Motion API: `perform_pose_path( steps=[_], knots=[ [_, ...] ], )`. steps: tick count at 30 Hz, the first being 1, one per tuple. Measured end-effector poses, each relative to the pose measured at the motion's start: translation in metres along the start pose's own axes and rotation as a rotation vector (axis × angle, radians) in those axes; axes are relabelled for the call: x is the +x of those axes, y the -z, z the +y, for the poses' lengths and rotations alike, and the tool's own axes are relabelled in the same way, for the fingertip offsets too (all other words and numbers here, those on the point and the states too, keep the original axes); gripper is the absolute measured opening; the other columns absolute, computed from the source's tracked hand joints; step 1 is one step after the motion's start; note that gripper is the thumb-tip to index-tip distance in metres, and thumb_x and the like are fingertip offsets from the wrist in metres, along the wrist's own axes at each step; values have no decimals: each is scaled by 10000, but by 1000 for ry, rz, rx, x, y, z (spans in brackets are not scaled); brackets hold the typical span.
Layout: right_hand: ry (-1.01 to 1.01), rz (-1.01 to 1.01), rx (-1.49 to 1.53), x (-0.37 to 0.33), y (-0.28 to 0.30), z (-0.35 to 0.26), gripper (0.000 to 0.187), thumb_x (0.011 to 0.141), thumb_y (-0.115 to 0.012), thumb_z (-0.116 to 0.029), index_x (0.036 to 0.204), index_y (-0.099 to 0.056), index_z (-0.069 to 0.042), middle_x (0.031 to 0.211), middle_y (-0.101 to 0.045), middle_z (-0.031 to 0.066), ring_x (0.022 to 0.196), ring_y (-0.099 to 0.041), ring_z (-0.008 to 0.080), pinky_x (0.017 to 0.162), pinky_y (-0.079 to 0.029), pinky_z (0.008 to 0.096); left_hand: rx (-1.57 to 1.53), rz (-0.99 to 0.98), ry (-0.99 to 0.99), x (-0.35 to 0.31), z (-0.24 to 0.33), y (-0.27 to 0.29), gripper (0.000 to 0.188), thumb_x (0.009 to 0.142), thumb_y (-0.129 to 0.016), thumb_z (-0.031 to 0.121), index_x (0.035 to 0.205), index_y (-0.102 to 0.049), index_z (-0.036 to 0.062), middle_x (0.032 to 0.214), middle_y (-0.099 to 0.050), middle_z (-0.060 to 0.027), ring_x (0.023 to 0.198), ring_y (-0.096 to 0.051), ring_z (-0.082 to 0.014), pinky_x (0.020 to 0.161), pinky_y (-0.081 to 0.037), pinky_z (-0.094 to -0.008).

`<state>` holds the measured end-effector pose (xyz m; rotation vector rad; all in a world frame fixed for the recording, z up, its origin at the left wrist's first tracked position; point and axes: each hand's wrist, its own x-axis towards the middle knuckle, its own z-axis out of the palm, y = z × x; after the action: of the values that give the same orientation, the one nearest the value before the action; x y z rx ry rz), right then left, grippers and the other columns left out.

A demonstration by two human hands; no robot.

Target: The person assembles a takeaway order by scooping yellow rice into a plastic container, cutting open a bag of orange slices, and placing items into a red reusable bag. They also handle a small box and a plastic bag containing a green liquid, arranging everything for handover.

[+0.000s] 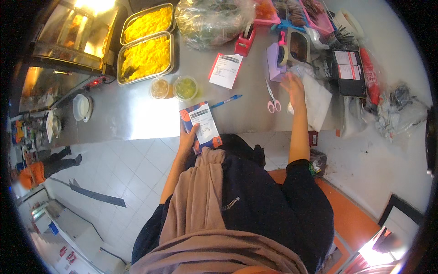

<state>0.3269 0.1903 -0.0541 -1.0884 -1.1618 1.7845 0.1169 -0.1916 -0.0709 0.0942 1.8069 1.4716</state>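
Observation:
My left hand (187,138) grips a blue-and-orange packet (215,141) near the table's front edge, thumb on top. A white printed slip (204,124) lies over the packet's face. Out to the right, my right hand (294,87) reaches over the table with its fingers apart and nothing visible in them. It is beside a lilac box (275,64) and white plastic bags (317,100); whether it touches them I cannot tell. Pink-handled scissors (272,101) lie just left of that hand. A blue pen (226,101) rests beyond the packet.
Two metal trays of yellow food (146,57) stand at the back left, near two lidded cups (185,88). Another slip (226,71) lies near a red tape dispenser (245,41). A large clear bag (214,20) sits behind. A black folder (349,73) is at right.

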Motion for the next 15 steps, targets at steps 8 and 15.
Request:
perform_pose_path(
  steps=[8, 15],
  knots=[
    [-438, -138, -75, -22, -24, 35, 217, 829, -632, -216, 979, -614, -61, 866, -598, 24, 623, -504, 143, 605, -513, 300, -63, -71, -108, 7, -3, -35, 708, 819, -640, 180, 1350, -221, -27, 1205, -483, -189, 1078, -513, -243, 880, -448, -321],
    [300, -439, -612, -131, -154, 73, 267, 768, -694, -225, 1025, -666, -161, 995, -543, 13, 940, -480, 126, 765, -412, 275, -16, -87, -170, 21, -14, -38, 789, 798, -662, 194, 1373, -168, -24, 1246, -436, -214, 1044, -538, -247, 848, -467, -316]
  ],
)
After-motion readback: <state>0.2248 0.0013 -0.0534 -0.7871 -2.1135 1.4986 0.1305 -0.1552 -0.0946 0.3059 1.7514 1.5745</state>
